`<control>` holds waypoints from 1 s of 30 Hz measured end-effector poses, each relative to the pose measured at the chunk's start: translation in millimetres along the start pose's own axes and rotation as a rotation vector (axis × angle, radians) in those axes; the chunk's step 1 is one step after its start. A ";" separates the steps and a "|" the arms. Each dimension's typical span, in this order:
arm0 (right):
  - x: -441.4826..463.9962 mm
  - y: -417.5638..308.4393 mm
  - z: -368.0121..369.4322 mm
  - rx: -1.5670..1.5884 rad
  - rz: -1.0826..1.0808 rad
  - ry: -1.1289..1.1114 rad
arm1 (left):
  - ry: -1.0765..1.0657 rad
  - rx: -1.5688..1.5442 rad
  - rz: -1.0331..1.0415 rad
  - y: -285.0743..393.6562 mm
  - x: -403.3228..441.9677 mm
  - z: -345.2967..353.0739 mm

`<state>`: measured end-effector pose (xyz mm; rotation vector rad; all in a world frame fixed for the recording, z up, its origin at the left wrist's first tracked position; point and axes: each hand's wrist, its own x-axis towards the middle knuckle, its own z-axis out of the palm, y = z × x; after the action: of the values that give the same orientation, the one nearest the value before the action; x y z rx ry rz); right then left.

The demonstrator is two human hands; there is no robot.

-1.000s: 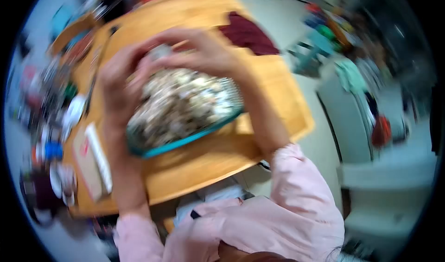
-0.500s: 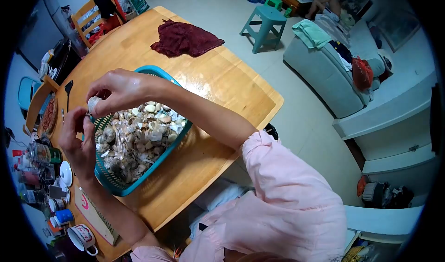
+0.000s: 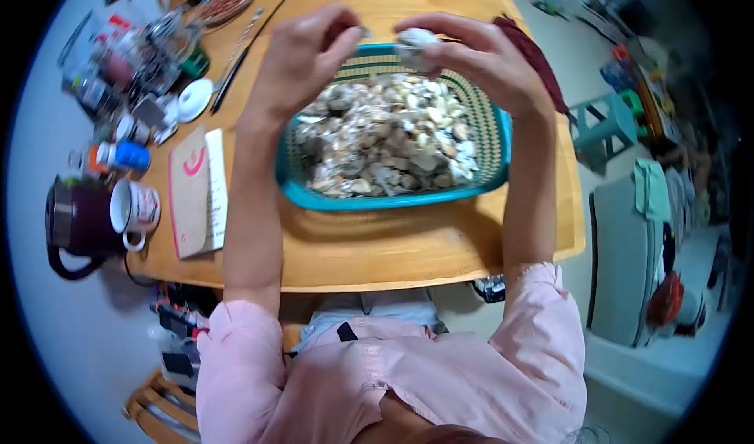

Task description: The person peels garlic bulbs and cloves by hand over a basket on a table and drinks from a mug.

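Observation:
A teal plastic basket [image 3: 393, 204] on the wooden table holds a heap of garlic cloves [image 3: 393, 134], with papery skins and some bulbs among them. Above its far rim, my right hand [image 3: 487, 55] grips a whitish garlic bulb [image 3: 416, 45] between thumb and fingers. My left hand [image 3: 310, 59] is raised over the far left corner of the basket, thumb and forefinger pinched together. A small pale bit shows at those fingertips, too blurred to name. The two hands are a short way apart.
On the left of the table [image 3: 377, 259] lie a notebook [image 3: 192, 193], an enamel mug [image 3: 135, 206], a dark kettle [image 3: 78, 220], a white lid [image 3: 195, 100] and several jars. A dark red cloth [image 3: 534, 55] lies at the right. Beyond it stands a teal stool [image 3: 603, 126].
The view has swung round to face the basket squarely. My hands, close together at the garlic bulb before, are now apart, with the bulb still in my right hand.

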<state>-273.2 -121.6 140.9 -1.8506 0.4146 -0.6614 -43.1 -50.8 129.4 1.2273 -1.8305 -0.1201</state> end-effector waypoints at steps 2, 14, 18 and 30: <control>-1.2 -7.1 -0.2 0.016 0.023 -0.004 | -0.166 -0.039 -0.062 3.3 -1.7 -10.0; -1.5 -10.0 1.7 0.033 0.042 0.091 | 0.070 -0.049 0.292 27.8 4.5 9.7; 0.8 -4.0 6.4 -0.102 0.021 0.176 | -0.025 0.005 0.221 38.9 1.4 5.9; -2.6 -8.7 19.1 -0.335 -0.034 0.222 | -0.073 -0.224 -0.138 27.5 -2.6 12.5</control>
<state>-263.6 -102.9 143.3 -2.1094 0.6738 -0.8663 -70.8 -39.7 134.8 1.2016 -1.7395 -0.4409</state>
